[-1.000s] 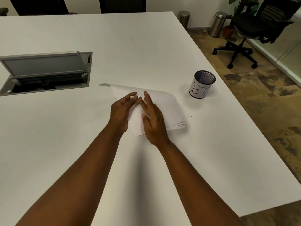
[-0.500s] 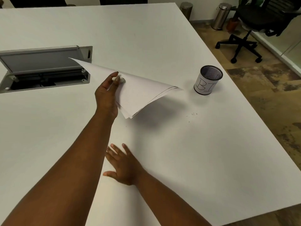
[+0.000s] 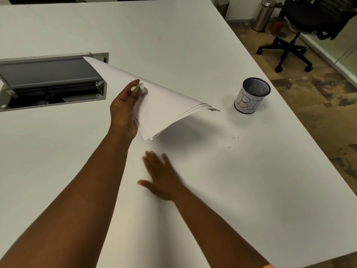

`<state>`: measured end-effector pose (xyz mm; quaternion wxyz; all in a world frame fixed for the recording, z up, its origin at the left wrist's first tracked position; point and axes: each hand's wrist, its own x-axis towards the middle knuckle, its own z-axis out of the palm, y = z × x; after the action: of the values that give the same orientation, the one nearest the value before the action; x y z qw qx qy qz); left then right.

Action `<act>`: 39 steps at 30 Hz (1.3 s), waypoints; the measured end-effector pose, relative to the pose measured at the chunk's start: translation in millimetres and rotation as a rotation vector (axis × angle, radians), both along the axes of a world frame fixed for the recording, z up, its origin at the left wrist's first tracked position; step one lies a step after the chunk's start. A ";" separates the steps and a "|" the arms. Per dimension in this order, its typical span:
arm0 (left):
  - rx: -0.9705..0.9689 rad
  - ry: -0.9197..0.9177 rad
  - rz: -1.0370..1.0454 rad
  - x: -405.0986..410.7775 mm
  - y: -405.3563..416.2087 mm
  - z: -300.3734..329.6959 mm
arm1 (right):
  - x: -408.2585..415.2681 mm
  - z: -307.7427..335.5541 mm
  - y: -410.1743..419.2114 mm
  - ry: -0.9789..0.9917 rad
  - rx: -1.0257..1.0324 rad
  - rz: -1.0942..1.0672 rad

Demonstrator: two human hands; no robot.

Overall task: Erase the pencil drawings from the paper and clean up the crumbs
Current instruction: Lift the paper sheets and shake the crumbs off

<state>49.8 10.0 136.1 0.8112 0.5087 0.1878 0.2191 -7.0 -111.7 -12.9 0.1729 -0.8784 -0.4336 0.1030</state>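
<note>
My left hand holds a thin stack of white paper lifted off the white table, tilted with its far corner up. A small whitish eraser is pinched against the sheet by the same fingers. My right hand lies flat and open on the table below the paper, blurred by motion. A few dark crumbs are scattered on the table to the right, in front of the cup.
A mesh cup with a paper label stands at the right. An open grey cable box is set into the table at the left. An office chair and two metal bins stand beyond the table's right edge.
My left hand lifted the paper off the table and holds it up. My right hand let go, dropped to the table near me and is sweeping to the right.
</note>
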 end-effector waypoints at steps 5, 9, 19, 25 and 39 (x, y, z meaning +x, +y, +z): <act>0.034 0.023 -0.031 1.5 4.1 -5.4 | 8.9 -9.4 11.2 -0.025 -0.066 -0.079; 0.039 0.032 -0.046 0.7 5.4 -5.4 | 40.8 -13.5 -35.4 -0.097 -0.138 -0.435; 0.044 0.016 -0.086 9.0 -1.2 -2.4 | 16.0 -6.7 -32.1 -0.010 0.020 -0.168; 0.027 -0.003 -0.128 14.3 -7.9 -1.3 | 22.7 -2.7 -46.5 -0.065 -0.148 -0.123; 0.002 0.002 -0.113 22.4 -28.0 -3.5 | 12.6 -10.2 -70.1 -0.113 -0.071 -0.154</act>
<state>72.1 -18.0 132.6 0.8215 0.5196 0.1593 0.1727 5.7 -181.8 -23.0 0.1245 -0.9191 -0.3699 0.0548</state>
